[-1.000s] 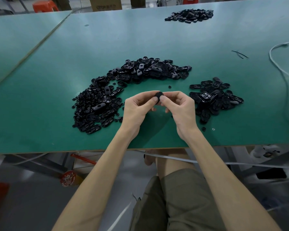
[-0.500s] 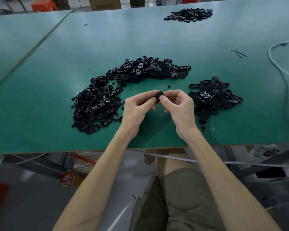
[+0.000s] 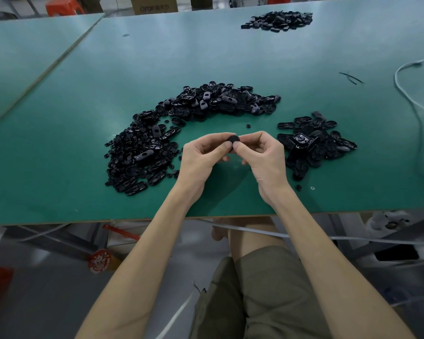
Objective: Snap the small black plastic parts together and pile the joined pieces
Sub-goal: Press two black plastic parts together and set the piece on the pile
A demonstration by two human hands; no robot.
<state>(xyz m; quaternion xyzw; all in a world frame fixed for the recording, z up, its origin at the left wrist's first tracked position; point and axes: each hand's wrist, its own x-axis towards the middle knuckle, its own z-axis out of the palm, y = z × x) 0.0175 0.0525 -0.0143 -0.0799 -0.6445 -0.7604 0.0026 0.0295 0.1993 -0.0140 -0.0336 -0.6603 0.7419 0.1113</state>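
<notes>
Small round black part (image 3: 233, 140) pinched between both hands' fingers (image 3: 241, 149).

A matte green bench top (image 3: 230, 52) fills most of the view. A second green bench (image 3: 22, 57) butts against its left edge. Along the right edge, a thin white cable (image 3: 396, 77) snakes toward the front. Just left of the cable's far end lie a few thin dark strands (image 3: 351, 78). A tiny white ring (image 3: 312, 188) sits near the front edge, toward the right.

Beyond the far edge stand a brown cardboard box (image 3: 153, 4) and an orange plastic stool (image 3: 64, 7).

Below the front edge, a grey cable (image 3: 304, 237) runs across over olive-green fabric shorts (image 3: 267, 289). A round red-and-white disc (image 3: 99, 261) lies on the floor to the left.
</notes>
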